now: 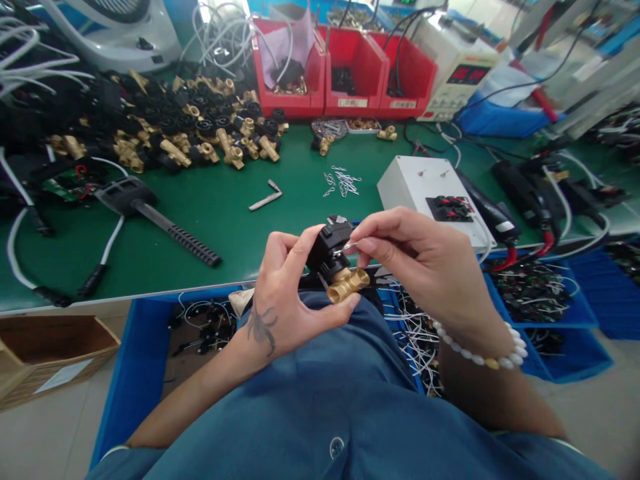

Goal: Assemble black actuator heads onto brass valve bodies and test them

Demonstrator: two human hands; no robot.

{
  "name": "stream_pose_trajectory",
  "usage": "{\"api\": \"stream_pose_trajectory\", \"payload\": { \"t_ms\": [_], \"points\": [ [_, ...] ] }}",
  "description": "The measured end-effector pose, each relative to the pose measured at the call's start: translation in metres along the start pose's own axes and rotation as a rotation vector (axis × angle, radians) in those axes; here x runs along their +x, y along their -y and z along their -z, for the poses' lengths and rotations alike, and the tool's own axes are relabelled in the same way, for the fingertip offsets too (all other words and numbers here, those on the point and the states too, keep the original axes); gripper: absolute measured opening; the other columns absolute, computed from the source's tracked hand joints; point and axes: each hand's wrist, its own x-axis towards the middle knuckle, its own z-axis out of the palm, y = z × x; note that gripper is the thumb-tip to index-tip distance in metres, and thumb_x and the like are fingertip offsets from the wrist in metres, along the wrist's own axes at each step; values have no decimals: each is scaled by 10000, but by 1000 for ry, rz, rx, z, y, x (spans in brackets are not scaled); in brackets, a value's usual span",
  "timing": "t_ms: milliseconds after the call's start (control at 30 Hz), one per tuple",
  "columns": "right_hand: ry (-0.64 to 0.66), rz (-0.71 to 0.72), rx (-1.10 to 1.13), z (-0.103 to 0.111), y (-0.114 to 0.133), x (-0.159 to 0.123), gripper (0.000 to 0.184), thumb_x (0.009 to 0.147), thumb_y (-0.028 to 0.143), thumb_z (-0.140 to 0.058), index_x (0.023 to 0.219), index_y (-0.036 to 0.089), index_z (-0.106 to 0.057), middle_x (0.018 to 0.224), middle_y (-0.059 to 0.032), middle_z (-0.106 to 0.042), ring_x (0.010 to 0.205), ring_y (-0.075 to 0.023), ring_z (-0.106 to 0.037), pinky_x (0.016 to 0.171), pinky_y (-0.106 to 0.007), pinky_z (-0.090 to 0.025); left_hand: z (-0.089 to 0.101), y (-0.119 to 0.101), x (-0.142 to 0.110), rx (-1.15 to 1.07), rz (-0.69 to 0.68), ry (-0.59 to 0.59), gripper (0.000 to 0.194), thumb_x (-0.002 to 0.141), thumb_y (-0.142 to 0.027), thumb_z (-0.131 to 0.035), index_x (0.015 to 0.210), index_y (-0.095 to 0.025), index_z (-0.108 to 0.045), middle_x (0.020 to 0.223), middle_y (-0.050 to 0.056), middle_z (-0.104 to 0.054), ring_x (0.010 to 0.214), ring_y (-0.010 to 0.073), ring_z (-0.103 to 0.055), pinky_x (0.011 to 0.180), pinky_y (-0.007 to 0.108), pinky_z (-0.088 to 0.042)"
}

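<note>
My left hand [290,293] is closed around a valve [331,250] with a black plastic head and a brass body [345,285], held above my lap at the table's front edge. Thumb and forefinger of my right hand [420,260] pinch a small silvery metal clip [349,247], its tip at the joint between the black head and the brass. Whether the clip sits in the joint I cannot tell. On the green table beyond lie several loose metal clips [345,181] and a bent grey hex key [266,196].
Many brass-and-black valves [200,127] are heaped at the back left, by a black brush [165,223]. Red bins [350,73] and a power supply [457,70] stand behind. A white switch box [407,187] is at right. Blue crates [125,373] of wired parts flank my lap.
</note>
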Motion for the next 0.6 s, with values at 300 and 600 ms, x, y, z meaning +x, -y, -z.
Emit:
{"api": "stream_pose_trajectory", "payload": {
  "t_ms": [300,600],
  "points": [
    [126,133,-301,9,10,5,86,930,74,-634,914,148,-676,874,31,-702,787,-67,-640,731,-156,-478,0,-1,1,10,-54,13,715,776,-438,-744,1367,-104,-520,1058,74,-527,958,193,-548,833,344,-572],
    [184,149,-347,7,11,7,151,964,145,-539,908,201,-668,896,-3,-700,825,-136,-649,760,-240,-490,1,1,1,34,-49,33,697,781,-461,-749,1375,-187,-508,1086,69,-546,981,209,-565,840,367,-572]
  ]
}}
